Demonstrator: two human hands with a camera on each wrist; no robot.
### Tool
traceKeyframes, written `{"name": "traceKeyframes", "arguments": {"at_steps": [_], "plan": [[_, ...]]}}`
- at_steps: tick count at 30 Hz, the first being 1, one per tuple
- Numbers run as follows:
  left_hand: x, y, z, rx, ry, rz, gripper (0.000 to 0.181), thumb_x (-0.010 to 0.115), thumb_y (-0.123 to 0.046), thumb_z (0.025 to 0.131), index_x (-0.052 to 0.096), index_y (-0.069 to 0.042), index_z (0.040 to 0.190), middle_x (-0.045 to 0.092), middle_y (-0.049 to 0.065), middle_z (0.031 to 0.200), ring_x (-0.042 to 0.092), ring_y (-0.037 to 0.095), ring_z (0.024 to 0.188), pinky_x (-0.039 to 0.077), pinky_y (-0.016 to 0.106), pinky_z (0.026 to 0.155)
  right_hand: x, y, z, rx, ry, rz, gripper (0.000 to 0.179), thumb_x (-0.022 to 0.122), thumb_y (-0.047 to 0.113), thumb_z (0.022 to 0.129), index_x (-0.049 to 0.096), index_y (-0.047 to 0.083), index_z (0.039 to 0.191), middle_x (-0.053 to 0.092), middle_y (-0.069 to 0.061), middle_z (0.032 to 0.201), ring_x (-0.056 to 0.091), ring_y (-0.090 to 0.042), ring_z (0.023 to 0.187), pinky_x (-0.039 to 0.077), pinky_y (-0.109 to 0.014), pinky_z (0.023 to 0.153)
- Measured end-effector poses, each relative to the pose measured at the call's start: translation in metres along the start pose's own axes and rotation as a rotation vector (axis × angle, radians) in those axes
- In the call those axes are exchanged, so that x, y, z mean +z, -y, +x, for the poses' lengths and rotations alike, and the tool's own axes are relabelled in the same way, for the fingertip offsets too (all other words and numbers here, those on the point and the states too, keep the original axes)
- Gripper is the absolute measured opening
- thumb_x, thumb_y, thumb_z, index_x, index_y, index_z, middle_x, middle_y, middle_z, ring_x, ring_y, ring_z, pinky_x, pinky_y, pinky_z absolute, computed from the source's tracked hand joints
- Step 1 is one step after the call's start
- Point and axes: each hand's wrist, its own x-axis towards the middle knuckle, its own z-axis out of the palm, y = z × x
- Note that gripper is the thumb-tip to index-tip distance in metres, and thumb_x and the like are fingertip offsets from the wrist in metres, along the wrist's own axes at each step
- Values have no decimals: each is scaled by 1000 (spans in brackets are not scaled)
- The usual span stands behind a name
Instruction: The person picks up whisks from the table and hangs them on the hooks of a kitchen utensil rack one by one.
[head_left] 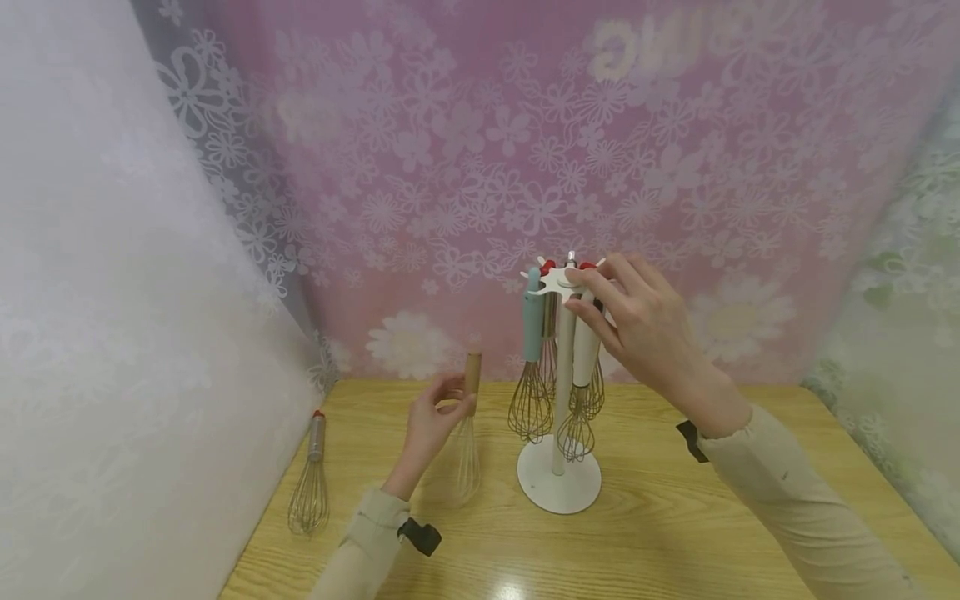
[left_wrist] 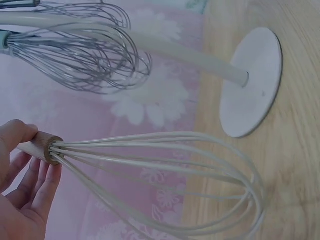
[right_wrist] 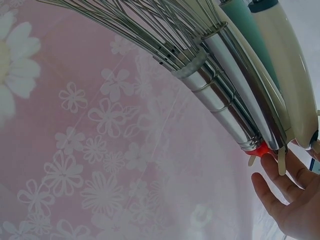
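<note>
My left hand (head_left: 433, 421) pinches the wooden handle of a whisk (head_left: 472, 375) with white wires, its loop end hanging down. In the left wrist view the white wires (left_wrist: 165, 162) spread close to the camera. My right hand (head_left: 641, 321) grips the top of a white whisk stand (head_left: 563, 375), with fingers over the hooked top plate and the thumb at its front edge. From the hooks hang a teal-handled whisk (head_left: 533, 325), a white-handled whisk (head_left: 586, 350) and metal-handled whisks (right_wrist: 225, 95) with red ends. My right thumb is hidden in the right wrist view.
On the wooden table (head_left: 660, 533) a metal whisk with a red tip (head_left: 309, 483) lies at the far left. The stand's round white base (head_left: 558, 496) sits near the middle. Flowered cloth walls (head_left: 465, 183) enclose the back and sides.
</note>
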Motion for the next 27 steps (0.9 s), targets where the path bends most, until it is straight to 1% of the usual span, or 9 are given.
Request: {"name": "traceKeyframes", "arguments": {"at_steps": [3, 4, 6, 10, 13, 15, 18, 23, 27], "plan": [[2, -10, -1, 26, -27, -27, 38, 73, -2, 92, 63, 3, 129, 67, 22, 121, 66, 37, 102, 61, 46, 87, 0, 0, 0, -1, 1, -4, 53, 42, 50, 107, 71, 6, 115, 59, -13, 92, 56, -34, 84, 49, -42, 65], [2, -13, -1, 39, -31, -37, 38, 72, -1, 92, 62, 4, 129, 66, 23, 121, 65, 39, 102, 61, 47, 87, 0, 0, 0, 0, 2, -5, 53, 42, 50, 107, 71, 6, 115, 59, -13, 92, 56, -34, 84, 49, -42, 65], [3, -18, -1, 59, -30, -54, 39, 72, 0, 92, 62, 3, 130, 66, 23, 122, 65, 39, 103, 61, 47, 87, -1, 0, 0, 3, 9, -9, 53, 42, 50, 107, 71, 6, 115, 59, -13, 92, 56, -34, 84, 49, -42, 66], [3, -26, 0, 102, -14, -106, 40, 74, -3, 91, 64, -3, 130, 67, 17, 122, 66, 33, 102, 61, 44, 88, -2, 0, 0, 9, 21, -15, 53, 42, 50, 107, 71, 6, 115, 58, -13, 90, 54, -34, 83, 49, -41, 66], [3, -32, 0, 126, -8, -134, 38, 76, -8, 91, 66, -8, 128, 68, 13, 120, 67, 26, 101, 61, 41, 88, -3, 0, 0, 9, 28, -16, 53, 42, 50, 107, 71, 5, 114, 57, -13, 89, 53, -34, 82, 47, -40, 66], [4, -36, 0, 144, -7, -145, 37, 76, -11, 92, 66, -10, 127, 68, 11, 119, 67, 23, 101, 61, 40, 87, -3, 0, 0, 9, 28, -15, 53, 43, 50, 107, 71, 5, 114, 56, -13, 88, 53, -34, 82, 47, -40, 66], [5, -42, 0, 161, -5, -157, 36, 76, -13, 92, 66, -10, 127, 68, 10, 119, 67, 22, 101, 62, 38, 87, -3, 0, 0, 10, 24, -15, 53, 43, 49, 107, 71, 5, 113, 56, -13, 88, 53, -34, 83, 47, -40, 66], [7, -53, 0, 175, -3, -179, 37, 77, -10, 91, 66, -9, 126, 68, 11, 118, 67, 21, 101, 62, 38, 87, -3, 1, 1, 10, 25, -19, 54, 43, 50, 107, 72, 4, 113, 56, -13, 88, 53, -34, 84, 48, -40, 67], [9, -63, 0, 193, -9, -190, 39, 76, -4, 90, 66, -6, 127, 68, 14, 116, 67, 22, 100, 61, 43, 87, -3, 1, 1, 8, 29, -22, 55, 43, 50, 107, 72, 4, 113, 56, -13, 88, 53, -34, 84, 48, -40, 66]]}}
